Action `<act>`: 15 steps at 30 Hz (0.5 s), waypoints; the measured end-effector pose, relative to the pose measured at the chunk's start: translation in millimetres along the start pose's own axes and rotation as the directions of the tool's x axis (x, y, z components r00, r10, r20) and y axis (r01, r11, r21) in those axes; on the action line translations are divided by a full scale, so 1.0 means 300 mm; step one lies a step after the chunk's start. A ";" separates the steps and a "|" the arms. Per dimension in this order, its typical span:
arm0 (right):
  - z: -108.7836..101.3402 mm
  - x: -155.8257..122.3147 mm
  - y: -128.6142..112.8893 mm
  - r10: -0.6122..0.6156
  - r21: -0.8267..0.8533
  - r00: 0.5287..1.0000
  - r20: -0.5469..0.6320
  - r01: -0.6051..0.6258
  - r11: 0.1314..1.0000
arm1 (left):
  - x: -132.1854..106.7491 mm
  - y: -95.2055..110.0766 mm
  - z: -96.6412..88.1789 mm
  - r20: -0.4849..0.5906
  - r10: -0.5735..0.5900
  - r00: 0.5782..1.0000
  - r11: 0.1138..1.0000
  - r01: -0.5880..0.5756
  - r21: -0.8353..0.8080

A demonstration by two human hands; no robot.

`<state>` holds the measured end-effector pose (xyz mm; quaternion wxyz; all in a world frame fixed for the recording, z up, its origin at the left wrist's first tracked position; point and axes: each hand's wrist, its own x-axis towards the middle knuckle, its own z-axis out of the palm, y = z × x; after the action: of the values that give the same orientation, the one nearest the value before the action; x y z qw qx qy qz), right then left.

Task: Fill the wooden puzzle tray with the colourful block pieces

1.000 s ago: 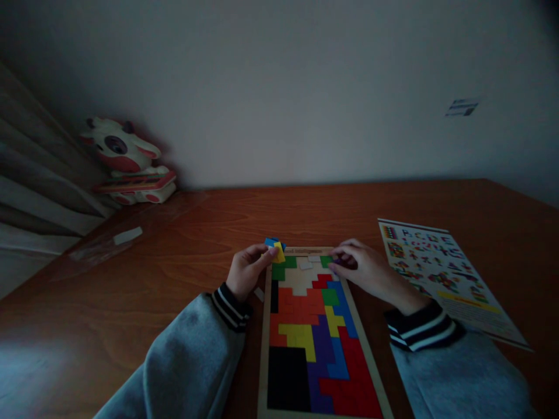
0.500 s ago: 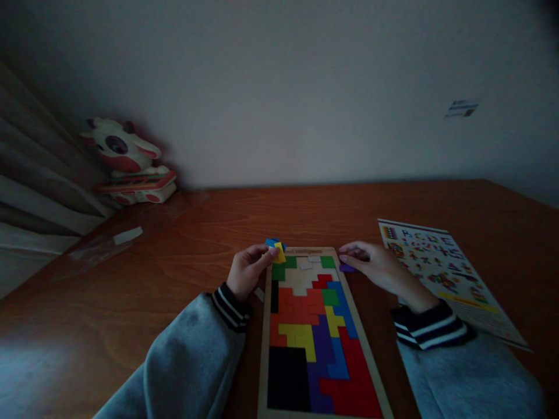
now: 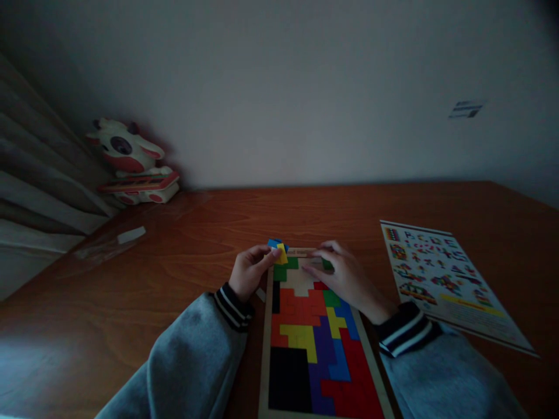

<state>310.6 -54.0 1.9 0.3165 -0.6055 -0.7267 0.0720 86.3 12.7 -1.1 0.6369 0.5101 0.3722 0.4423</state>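
A wooden puzzle tray (image 3: 264, 349) filled with coloured block pieces lies on the brown table in front of me. My left hand (image 3: 248, 271) rests at the tray's far left corner, fingers curled round a yellow piece (image 3: 282, 254) with a blue piece (image 3: 274, 242) behind it. My right hand (image 3: 343, 276) lies over the tray's far end, fingers stretched forward onto the bare slot near a green piece (image 3: 327, 265). Whether a piece is under those fingers is hidden.
A printed pattern sheet (image 3: 441, 273) lies to the right of the tray. A red and white cow toy (image 3: 128, 163) stands at the far left by the wall. A clear plastic bag (image 3: 109, 244) lies left of centre. A curtain hangs at the left edge.
My right hand moved off the tray's right edge, then swung left over the tray's far end. The purple piece beside the tray is no longer seen. The left hand stayed put.
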 end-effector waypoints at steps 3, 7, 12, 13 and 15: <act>0.017 0.002 0.005 0.023 -0.022 1.000 0.013 -0.023 1.000 | 0.002 -0.002 0.001 -0.014 0.038 0.999 0.997 -0.037 0.061; 0.020 0.001 0.018 0.013 0.002 1.000 -0.008 -0.013 1.000 | -0.002 0.006 0.007 -0.022 0.004 1.000 0.998 -0.003 0.061; 0.011 0.001 0.022 -0.110 -0.010 0.993 -0.045 0.109 0.994 | -0.007 0.011 0.008 -0.018 -0.037 0.999 0.999 0.038 0.030; 0.009 0.002 0.025 -0.112 -0.016 0.992 -0.052 0.111 0.994 | -0.007 0.009 0.006 -0.014 -0.038 0.999 0.999 0.038 0.025; 0.002 0.004 0.035 -0.079 -0.020 0.994 -0.080 0.077 0.997 | -0.004 0.002 0.001 -0.009 -0.041 0.999 0.999 0.041 0.021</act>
<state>319.0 -49.9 -3.3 0.3431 -0.5816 -0.7370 0.0292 86.2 11.3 -0.3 0.6387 0.5074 0.3899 0.4272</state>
